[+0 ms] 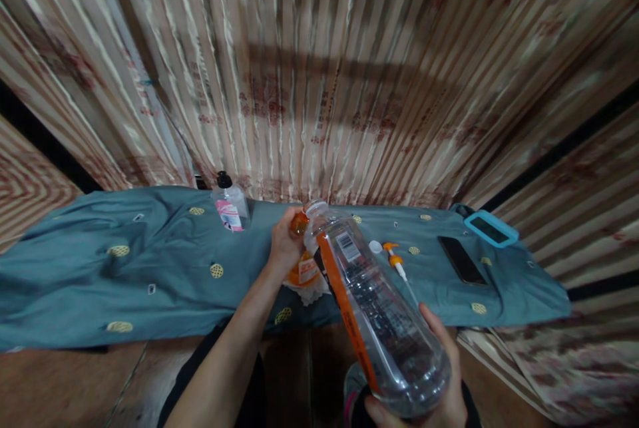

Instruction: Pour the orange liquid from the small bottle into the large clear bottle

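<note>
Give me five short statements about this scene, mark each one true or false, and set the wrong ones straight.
1. The right hand holds the large clear bottle near its base. True.
2. The orange pump lies on the teal cloth close to a round white piece. True.
3. The left hand holds the orange pump. False: it grips an orange container at the neck end of the large clear bottle.
4. The black-topped bottle lies on its side. False: it stands upright.
5. The dark phone lies between the orange pump and the blue-framed device. True.
</note>
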Demonstrator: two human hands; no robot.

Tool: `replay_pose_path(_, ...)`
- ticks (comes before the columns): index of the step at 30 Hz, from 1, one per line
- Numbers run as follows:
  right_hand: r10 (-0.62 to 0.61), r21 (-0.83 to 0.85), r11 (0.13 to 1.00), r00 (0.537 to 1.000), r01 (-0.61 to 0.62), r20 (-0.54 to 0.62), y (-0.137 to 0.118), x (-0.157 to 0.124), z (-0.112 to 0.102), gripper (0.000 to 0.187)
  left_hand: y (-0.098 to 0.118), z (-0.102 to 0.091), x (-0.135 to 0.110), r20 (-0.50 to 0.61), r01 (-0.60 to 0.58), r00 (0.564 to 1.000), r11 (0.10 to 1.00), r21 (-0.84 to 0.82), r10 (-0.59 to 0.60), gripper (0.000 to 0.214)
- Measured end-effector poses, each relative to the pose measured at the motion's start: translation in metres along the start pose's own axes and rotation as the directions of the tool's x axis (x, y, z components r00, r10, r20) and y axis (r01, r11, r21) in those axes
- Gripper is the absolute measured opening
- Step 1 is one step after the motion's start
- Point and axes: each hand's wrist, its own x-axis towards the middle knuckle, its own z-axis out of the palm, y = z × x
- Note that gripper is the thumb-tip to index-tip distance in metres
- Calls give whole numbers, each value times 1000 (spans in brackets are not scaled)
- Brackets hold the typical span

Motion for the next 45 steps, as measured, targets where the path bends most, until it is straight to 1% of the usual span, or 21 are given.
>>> replay_pose_path(3,57,6,998,998,-57,-28,-6,-1,3,108,-1,0,0,-1,6,1000,1000,0,-6,29)
replay_pose_path(5,87,-5,996,996,-87,-27,-11,-1,5,109,-1,1,1,-10,16,1000,1000,-10,-16,30)
replay_pose_path(7,59,-25,998,998,-60,-30,-17,1,7,109,0,1,1,-21,28,999,1000,-13,-28,29)
replay_pose_path(11,-85,-63,995,996,83,-36,-25,6,10,102,-1,1,2,-27,27,999,1000,3,-27,29)
replay_pose_path(13,-100,-62,993,994,97,-38,-26,8,10,102,-2,1,2,-25,12,1000,1000,9,-11,29)
replay_pose_path(17,-64,-33,998,997,62,-52,-26,6,11,110,-4,0,2,-23,5,1000,1000,21,-4,27)
replay_pose_path(20,-49,-22,999,998,48,-40,-22,5,10,112,-5,1,2,-19,10,1000,1000,17,-10,27)
replay_pose_path(21,-66,-37,997,997,65,-36,-20,6,9,112,-5,1,1,-20,11,1000,1000,13,-11,27)
replay_pose_path(25,-199,-124,972,980,201,27,-10,8,2,113,-7,2,1,-23,13,1000,1000,3,-13,26)
replay_pose_path(26,-212,-130,968,977,215,37,-9,8,1,114,-7,2,1,-22,11,1000,1000,4,-11,26)
replay_pose_path(30,-164,-111,980,986,165,18,-6,7,-2,112,-8,2,1,-21,4,1000,1000,-5,-4,27)
replay_pose_path(36,-214,-97,972,976,216,31,-6,7,0,114,-7,1,1,-27,8,1000,1000,17,-7,29)
replay_pose_path(39,-158,-117,980,987,159,13,-10,7,1,115,-5,3,2,-36,7,999,1000,22,-6,27)
replay_pose_path(41,-146,-116,982,989,147,13,-12,7,1,115,-4,3,2,-38,2,999,1000,20,-1,29)
replay_pose_path(45,-203,-113,973,979,203,18,-14,8,1,111,-5,3,1,-28,-12,1000,1000,16,12,29)
